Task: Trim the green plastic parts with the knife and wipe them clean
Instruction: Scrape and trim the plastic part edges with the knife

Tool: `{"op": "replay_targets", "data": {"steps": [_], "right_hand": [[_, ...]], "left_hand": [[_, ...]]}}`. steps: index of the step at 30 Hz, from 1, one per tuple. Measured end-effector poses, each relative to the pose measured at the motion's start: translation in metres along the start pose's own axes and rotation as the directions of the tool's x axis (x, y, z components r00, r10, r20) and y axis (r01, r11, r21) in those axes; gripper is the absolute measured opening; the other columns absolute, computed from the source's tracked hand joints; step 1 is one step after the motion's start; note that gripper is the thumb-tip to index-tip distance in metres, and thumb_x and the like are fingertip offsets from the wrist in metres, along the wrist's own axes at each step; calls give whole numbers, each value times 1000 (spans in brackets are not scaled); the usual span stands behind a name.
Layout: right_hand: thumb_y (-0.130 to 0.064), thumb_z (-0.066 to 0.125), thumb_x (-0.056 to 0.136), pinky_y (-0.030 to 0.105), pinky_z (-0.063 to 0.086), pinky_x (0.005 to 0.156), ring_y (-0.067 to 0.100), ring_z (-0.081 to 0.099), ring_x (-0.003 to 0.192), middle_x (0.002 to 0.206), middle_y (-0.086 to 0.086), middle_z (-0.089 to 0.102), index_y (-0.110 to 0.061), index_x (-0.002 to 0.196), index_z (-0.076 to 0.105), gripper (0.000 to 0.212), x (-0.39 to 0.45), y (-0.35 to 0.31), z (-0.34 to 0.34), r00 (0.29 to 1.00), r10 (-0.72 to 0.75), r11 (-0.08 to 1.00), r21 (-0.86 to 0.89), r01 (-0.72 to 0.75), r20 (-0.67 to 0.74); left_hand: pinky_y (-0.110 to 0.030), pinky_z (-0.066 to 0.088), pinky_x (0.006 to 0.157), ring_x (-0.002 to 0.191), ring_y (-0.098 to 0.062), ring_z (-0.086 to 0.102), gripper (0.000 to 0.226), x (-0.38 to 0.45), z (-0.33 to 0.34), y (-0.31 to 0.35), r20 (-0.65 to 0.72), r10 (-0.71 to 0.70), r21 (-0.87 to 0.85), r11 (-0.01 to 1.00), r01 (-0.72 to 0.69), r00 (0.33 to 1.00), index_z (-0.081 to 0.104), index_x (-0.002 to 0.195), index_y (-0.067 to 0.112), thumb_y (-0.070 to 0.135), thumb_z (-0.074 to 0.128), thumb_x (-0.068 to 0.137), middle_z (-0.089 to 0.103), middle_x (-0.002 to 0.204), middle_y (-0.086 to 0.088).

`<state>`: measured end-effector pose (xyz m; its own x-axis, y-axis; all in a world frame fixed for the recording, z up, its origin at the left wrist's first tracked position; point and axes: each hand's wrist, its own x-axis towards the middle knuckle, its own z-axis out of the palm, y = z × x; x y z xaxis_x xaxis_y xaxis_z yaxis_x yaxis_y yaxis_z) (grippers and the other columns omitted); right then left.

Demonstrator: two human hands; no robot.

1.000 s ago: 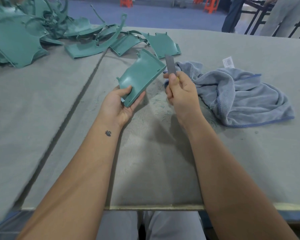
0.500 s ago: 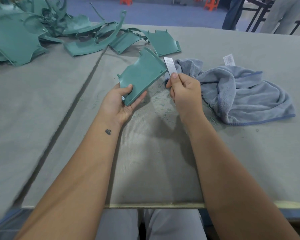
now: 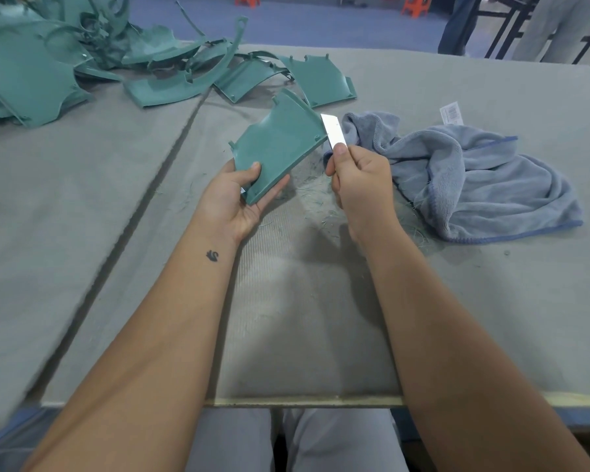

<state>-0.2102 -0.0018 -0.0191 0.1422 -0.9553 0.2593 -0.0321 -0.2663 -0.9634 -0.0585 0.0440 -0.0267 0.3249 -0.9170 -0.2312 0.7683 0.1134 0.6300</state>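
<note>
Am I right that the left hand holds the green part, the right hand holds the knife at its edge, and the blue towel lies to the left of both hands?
Not quite. In the head view the blue towel lies to the right of the hands. The left hand holds the green part, and the right hand holds the knife at its edge.

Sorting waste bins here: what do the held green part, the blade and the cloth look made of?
Green part: seemingly moulded plastic, matte, with moulded edge tabs. Blade: probably bare metal, glinting bright. Cloth: soft grey-blue towelling, fuzzy pile, crumpled.
</note>
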Motion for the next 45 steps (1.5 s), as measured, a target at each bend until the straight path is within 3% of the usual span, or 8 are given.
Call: {"op": "replay_targets", "data": {"steps": [6,9,12,17,24,30,45], "right_hand": [[-17,45,101,24,22,42,10,24,42,46,-1,33,-12,60,49,41,0,3,1,1000,26,999,18,-26,17],[-18,48,99,27,24,47,10,27,42,42,-7,35,-16,56,49,42,-5,5,13,997,-10,998,-68,16,80],[-18,49,98,24,27,47,4,30,40,37,-13,36,-18,54,48,44,-9,3,27,995,-43,993,-104,52,87],[-23,46,98,29,23,47,12,26,44,46,-5,33,-18,59,49,40,-5,4,12,998,-56,998,32,55,26],[-19,45,99,29,22,48,14,24,46,47,-1,31,-16,59,47,40,3,11,1,996,-87,995,-52,86,-1],[-19,43,98,24,23,44,10,25,43,43,-8,32,-16,59,46,39,3,18,-1,998,-50,998,-20,51,45],[-20,45,98,20,21,41,8,22,41,42,-8,29,-17,56,45,42,5,20,-2,994,42,998,46,-47,102]], "left_hand": [[-33,59,56,75,-29,73,22,0,1,0,-2,-2,-4,1000,2,1000,59,108,6,-6,44,97,66,101,-18],[-33,60,56,78,-29,72,23,1,3,-2,22,12,38,999,-13,1000,57,108,8,-6,41,98,67,100,-18],[-35,61,60,82,-31,71,27,1,3,-3,32,16,15,1000,-16,999,55,120,5,-5,41,99,66,103,-19],[-35,61,59,90,-33,69,28,2,1,-2,41,-8,-3,1000,8,999,54,119,6,-6,42,98,64,113,-21],[-35,60,57,79,-31,73,27,4,0,-1,36,-13,-39,999,15,999,55,116,6,-7,42,97,66,106,-19],[-34,60,56,90,-32,68,33,4,2,-2,24,2,14,1000,-3,1000,50,127,6,-7,40,98,65,110,-18],[-39,62,66,94,-32,69,25,3,3,-2,-10,0,19,1000,0,1000,57,108,11,-6,42,98,66,108,-16]]}}
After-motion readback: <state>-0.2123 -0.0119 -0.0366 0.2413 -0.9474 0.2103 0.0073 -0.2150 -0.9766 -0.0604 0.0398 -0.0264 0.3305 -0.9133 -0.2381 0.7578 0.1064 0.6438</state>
